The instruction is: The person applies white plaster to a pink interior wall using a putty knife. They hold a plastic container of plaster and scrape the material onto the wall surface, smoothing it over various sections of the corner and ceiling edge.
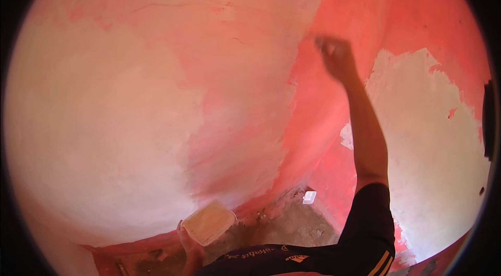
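My left hand, low in the view, grips the edge of a pale rectangular board or tray with a light coating on it. My right arm reaches up, and my right hand is raised by the curved pink wall, beside the ragged border of a pale coated area. Its fingers are curled and blurred; what they hold, if anything, I cannot make out.
Another wall on the right carries a pale patch on pink, with a dark object at the rim. A small white plastic container lies on the stained, dusty floor below, near the foot of the walls.
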Demonstrator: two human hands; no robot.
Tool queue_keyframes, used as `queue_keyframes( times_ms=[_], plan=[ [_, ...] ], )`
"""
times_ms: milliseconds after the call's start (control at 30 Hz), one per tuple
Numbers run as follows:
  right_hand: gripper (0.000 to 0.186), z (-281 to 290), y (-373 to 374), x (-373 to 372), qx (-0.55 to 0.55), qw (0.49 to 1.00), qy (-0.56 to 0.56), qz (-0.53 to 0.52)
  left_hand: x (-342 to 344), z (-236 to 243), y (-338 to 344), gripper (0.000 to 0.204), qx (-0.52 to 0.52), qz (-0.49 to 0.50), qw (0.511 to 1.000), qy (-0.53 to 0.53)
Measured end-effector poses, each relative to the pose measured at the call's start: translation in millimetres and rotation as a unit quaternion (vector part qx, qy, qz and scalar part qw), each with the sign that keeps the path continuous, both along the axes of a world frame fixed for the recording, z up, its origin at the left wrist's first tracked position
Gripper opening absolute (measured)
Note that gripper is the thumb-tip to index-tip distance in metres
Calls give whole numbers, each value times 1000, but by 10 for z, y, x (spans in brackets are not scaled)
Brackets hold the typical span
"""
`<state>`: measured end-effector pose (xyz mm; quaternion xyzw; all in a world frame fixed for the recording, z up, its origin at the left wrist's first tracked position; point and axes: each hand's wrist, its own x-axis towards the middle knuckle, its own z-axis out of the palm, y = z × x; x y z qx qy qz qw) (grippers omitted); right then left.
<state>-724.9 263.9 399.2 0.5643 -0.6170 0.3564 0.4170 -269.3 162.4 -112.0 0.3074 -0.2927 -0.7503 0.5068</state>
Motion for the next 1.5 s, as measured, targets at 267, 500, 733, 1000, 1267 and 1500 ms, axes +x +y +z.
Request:
queue_keyframes(
  times_ms=[267, 500, 733, 1000, 1267, 1500],
  plan=[
    [32, 511, -544, -295, -118, 991, 54, 19, 29, -275, -35, 54, -33, -67, 995, 67],
    [15, -1404, -130, -52, 5, 997, -70, 25, -21, 183, 43, 53, -62, -70, 995, 40],
    [27, 1227, -275, -358, -170, 982, -9, -84, 29, -109, -62, 58, -44, -85, 995, 30],
    [33, -2160, -132, 84, 144, 988, -51, 11, 31, 375, 209, 52, 1, -25, 999, 38],
    [32, 279, 55, -185, -184, 981, 63, -13, 119, 9, 135, 49, -23, -29, 998, -53],
    [26, -374, -474, -87, -42, 977, 144, -152, -191, -385, 252, 50, 38, -6, 998, 57]
  ],
)
